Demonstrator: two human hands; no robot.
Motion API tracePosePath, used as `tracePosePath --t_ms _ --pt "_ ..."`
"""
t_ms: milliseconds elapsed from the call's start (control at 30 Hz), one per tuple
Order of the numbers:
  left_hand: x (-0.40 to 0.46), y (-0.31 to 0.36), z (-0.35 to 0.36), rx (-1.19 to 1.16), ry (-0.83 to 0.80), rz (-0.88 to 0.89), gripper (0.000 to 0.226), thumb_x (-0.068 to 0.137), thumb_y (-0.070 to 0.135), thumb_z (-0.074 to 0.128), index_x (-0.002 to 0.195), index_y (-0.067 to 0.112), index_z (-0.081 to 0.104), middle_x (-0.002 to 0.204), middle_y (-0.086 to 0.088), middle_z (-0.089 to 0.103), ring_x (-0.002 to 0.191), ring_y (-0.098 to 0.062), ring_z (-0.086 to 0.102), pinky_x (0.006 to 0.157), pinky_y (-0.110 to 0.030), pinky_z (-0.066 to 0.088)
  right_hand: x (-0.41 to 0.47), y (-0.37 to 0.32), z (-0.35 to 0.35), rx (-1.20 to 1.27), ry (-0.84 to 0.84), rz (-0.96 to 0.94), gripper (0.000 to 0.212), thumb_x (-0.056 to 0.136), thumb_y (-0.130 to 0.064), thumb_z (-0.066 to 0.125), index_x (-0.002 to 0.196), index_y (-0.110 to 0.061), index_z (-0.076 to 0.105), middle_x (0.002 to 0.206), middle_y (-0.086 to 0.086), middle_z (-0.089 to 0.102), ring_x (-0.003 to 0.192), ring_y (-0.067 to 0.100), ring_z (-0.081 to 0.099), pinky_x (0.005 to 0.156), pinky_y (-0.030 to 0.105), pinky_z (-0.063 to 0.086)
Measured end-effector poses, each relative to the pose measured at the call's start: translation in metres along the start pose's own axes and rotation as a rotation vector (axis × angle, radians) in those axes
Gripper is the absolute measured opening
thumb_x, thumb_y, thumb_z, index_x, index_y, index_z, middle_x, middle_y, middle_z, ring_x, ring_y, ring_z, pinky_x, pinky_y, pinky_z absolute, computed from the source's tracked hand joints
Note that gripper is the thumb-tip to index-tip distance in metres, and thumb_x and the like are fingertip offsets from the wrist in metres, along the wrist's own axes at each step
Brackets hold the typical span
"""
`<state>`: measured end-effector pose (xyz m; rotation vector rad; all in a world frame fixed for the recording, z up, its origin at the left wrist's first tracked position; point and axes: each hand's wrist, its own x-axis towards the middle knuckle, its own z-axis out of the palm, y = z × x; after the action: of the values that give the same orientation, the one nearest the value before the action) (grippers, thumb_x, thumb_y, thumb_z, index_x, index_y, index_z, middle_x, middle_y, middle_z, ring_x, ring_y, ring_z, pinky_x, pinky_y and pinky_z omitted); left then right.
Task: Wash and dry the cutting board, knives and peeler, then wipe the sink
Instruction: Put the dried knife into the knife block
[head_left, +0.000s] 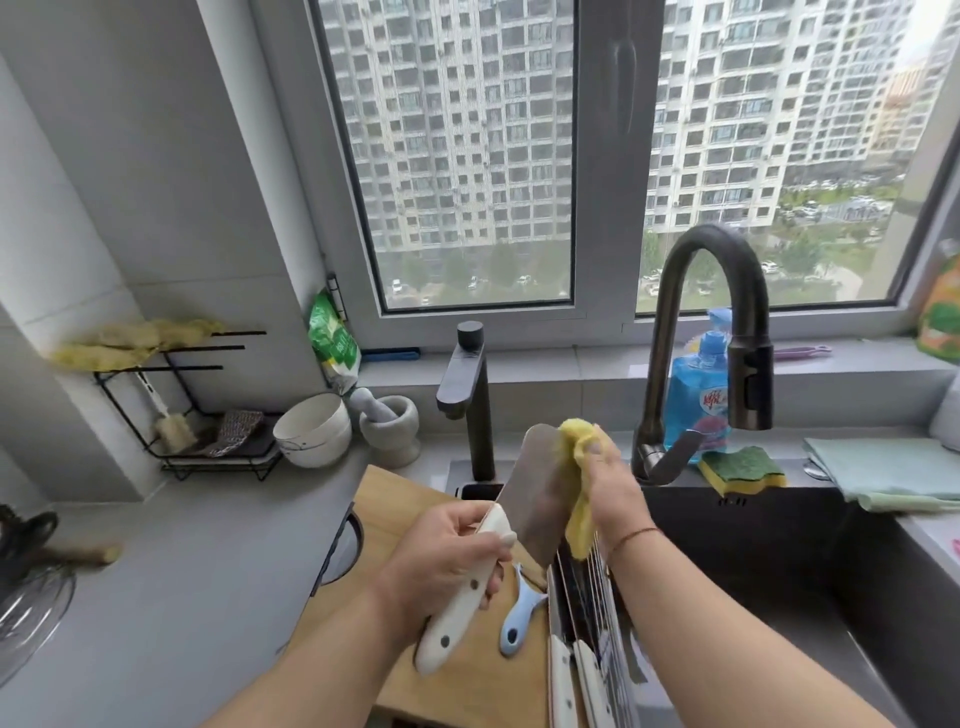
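My left hand (441, 556) grips the white handle of a cleaver (535, 493), its broad steel blade pointing up and away. My right hand (610, 483) presses a yellow cloth (577, 514) against the blade's right face near the tip. Below them a wooden cutting board (395, 514) lies across the left of the dark sink (779, 561). A blue-and-white peeler (519, 618) rests on the board. Two more white-handled knives (576, 675) lie on a wire rack at the board's right edge.
A tall dark faucet (711, 338) arches over the sink, with a smaller tap (470, 395) to its left. A yellow-green sponge (743, 467), blue detergent bottle (698, 384) and green towel (883, 467) sit behind. White bowls (311, 431), a mortar (389, 426) and a rack (208, 415) stand on the left counter.
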<state>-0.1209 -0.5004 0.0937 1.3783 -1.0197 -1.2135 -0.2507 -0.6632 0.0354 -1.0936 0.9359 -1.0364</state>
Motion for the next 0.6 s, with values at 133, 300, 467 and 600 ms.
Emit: tracePosePath --t_ms 133,300,467,600 --pt "0.003 0.007 -0.003 -0.128 -0.079 -0.004 0.011 0.079 0.016 0.066 0.082 0.005 0.063 0.073 -0.011 0.059 0.05 -0.017 0.053 0.043 -0.024 0.044 -0.019 -0.006 -0.005 0.839 -0.171 0.445 0.059 0.097 -0.058 0.028 0.127 -0.018 0.059 0.129 0.016 0.06 0.121 0.038 0.054 0.104 0.055 0.038" --pt "-0.003 0.013 0.006 -0.131 -0.044 -0.183 0.035 0.091 0.031 0.062 0.105 0.001 0.054 0.073 -0.015 0.062 0.054 -0.021 0.058 0.044 -0.027 0.047 -0.04 -0.028 0.005 1.003 -0.286 0.443 0.063 0.093 -0.062 0.03 0.115 -0.016 0.067 0.12 0.018 0.065 0.113 0.04 0.058 0.086 0.067 0.039" --pt "-0.017 0.011 0.004 0.104 0.001 -0.376 0.046 0.099 0.053 0.038 0.103 0.01 0.052 0.062 -0.003 0.053 0.043 -0.011 0.041 0.04 -0.021 0.034 -0.035 -0.047 -0.001 1.05 -0.251 0.322 0.056 0.093 -0.058 0.036 0.122 -0.018 0.062 0.115 0.019 0.067 0.092 0.042 0.068 0.075 0.065 0.048" --pt "-0.011 0.006 0.004 0.125 0.112 -0.293 0.049 0.095 0.059 0.04 0.095 0.012 0.053 0.058 0.001 0.048 0.039 -0.007 0.033 0.036 -0.018 0.027 -0.051 -0.043 0.011 1.058 -0.356 0.376 0.061 0.094 -0.055 0.036 0.129 -0.01 0.057 0.13 0.026 0.056 0.12 0.047 0.052 0.096 0.064 0.041"
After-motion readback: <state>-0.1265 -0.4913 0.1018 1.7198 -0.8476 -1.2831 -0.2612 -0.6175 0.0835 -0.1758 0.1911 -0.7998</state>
